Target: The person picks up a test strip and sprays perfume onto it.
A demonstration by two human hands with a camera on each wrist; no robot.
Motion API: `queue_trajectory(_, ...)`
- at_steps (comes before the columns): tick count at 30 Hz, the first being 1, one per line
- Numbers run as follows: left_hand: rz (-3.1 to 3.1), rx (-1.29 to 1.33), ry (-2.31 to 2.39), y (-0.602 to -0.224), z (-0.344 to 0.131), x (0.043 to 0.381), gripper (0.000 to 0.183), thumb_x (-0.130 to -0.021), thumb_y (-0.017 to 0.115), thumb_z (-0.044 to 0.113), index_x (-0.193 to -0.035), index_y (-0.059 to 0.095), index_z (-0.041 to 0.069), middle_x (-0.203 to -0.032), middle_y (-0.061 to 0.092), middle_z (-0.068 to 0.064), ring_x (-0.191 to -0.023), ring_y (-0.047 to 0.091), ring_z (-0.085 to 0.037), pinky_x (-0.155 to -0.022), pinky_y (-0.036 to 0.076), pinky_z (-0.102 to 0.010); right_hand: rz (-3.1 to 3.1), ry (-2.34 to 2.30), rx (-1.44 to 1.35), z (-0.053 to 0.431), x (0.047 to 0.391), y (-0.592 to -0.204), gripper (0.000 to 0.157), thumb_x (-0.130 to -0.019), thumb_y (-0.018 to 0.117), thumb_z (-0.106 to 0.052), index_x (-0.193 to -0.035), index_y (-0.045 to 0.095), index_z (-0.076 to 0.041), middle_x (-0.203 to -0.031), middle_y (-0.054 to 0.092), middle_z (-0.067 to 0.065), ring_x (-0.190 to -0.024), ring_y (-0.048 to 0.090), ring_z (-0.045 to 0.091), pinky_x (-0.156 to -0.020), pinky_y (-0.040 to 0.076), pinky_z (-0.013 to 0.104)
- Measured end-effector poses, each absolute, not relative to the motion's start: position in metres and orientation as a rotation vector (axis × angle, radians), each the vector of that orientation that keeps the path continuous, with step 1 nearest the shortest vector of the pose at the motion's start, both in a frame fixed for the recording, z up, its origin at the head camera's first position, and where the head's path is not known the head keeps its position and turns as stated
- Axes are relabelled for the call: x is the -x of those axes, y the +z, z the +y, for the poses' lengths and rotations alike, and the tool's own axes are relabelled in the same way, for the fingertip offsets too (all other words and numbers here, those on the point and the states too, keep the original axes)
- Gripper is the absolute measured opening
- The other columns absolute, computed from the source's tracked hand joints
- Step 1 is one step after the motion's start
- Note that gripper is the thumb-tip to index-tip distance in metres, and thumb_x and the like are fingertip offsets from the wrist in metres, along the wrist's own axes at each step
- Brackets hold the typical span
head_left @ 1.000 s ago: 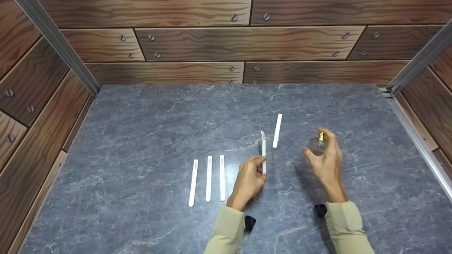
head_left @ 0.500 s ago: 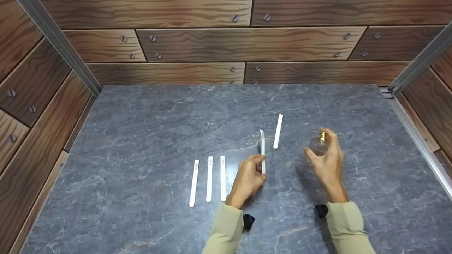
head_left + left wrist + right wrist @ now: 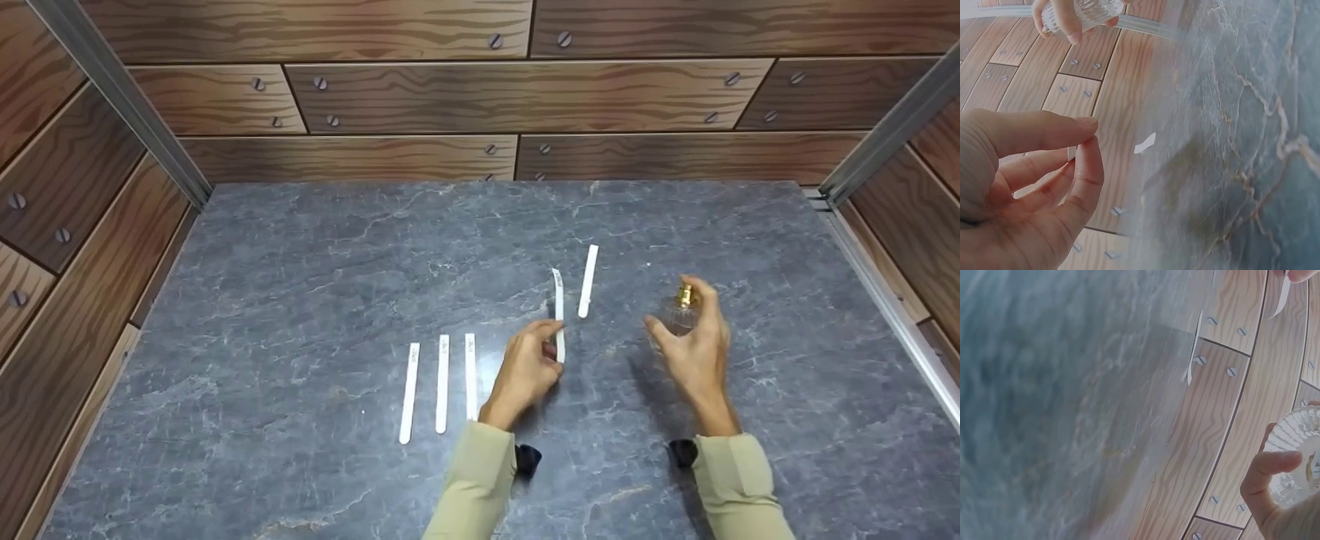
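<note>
Left hand (image 3: 525, 367) pinches strip (image 3: 559, 301); right hand (image 3: 697, 351) grips bottle (image 3: 678, 315), seemingly touching nozzle (image 3: 685, 295).

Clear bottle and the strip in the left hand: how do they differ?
The clear bottle is ribbed with a gold top; the white strip has dark marks near its far end. The clear bottle is rounded and thick, whereas the white strip is long, thin and curved at that end. The right hand grips the clear bottle; the left hand pinches the white strip. Both are held off the tabletop.
</note>
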State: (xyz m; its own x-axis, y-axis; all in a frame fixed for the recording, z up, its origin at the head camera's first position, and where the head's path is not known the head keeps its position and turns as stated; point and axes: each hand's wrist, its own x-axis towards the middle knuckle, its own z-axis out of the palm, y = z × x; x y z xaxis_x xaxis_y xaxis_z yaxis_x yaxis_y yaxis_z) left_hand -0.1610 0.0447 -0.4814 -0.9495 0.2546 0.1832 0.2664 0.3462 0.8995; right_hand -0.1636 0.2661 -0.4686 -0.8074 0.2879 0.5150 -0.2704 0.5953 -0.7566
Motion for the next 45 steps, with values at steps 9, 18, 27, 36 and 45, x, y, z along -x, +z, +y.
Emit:
queue_trajectory(9,-2.576,0.425,-1.856,-0.484,0.046,0.171,0.055,-0.074,0.068,-0.021,-0.127,0.063,-0.012,-0.128,0.065,-0.016,-0.083,0.069,-0.015,-0.068,0.054,-0.017,-2.206,1.203,0.015,0.268,0.164,-0.469,0.064,-0.073,0.079,0.016,-0.131,0.053,0.005,-0.117,0.061,0.034,-0.109,0.057,0.044,-0.094,0.043,0.059)
queue_trajectory(18,-2.618,0.381,-1.871,-0.482,0.048,0.178,0.045,-0.081,0.073,-0.014,-0.125,0.067,-0.007,-0.125,0.066,-0.016,-0.079,0.069,-0.012,-0.062,0.054,-0.018,-2.243,1.155,0.053,0.267,0.162,-0.469,0.065,-0.076,0.079,0.012,-0.134,0.052,0.001,-0.117,0.062,0.030,-0.108,0.059,0.039,-0.080,0.044,0.024)
queue_trajectory(27,-2.642,0.324,-1.825,-0.484,0.047,0.189,0.031,-0.083,0.076,-0.008,-0.114,0.074,-0.003,-0.091,0.075,-0.010,-0.070,0.068,-0.009,-0.058,0.051,-0.017,-2.231,1.173,0.042,0.268,0.162,-0.470,0.066,-0.075,0.079,0.013,-0.134,0.052,0.002,-0.121,0.061,0.032,-0.111,0.058,0.042,-0.088,0.047,0.047)
queue_trajectory(36,-2.670,0.286,-1.677,-0.486,0.048,0.204,0.016,-0.083,0.077,-0.004,-0.097,0.079,0.001,-0.085,0.075,-0.006,-0.072,0.067,-0.008,-0.065,0.052,-0.016,-2.226,1.151,0.045,0.269,0.162,-0.470,0.065,-0.074,0.081,0.012,-0.133,0.054,0.002,-0.120,0.063,0.030,-0.108,0.060,0.040,-0.081,0.041,0.014)
queue_trajectory(45,-2.640,0.230,-1.610,-0.485,0.054,0.217,0.008,-0.086,0.076,0.000,-0.092,0.080,0.002,-0.078,0.074,-0.004,-0.066,0.064,-0.007,-0.063,0.050,-0.017,-2.226,1.155,0.044,0.269,0.162,-0.469,0.066,-0.074,0.080,0.013,-0.134,0.053,0.002,-0.116,0.063,0.030,-0.102,0.061,0.038,-0.077,0.042,0.010)
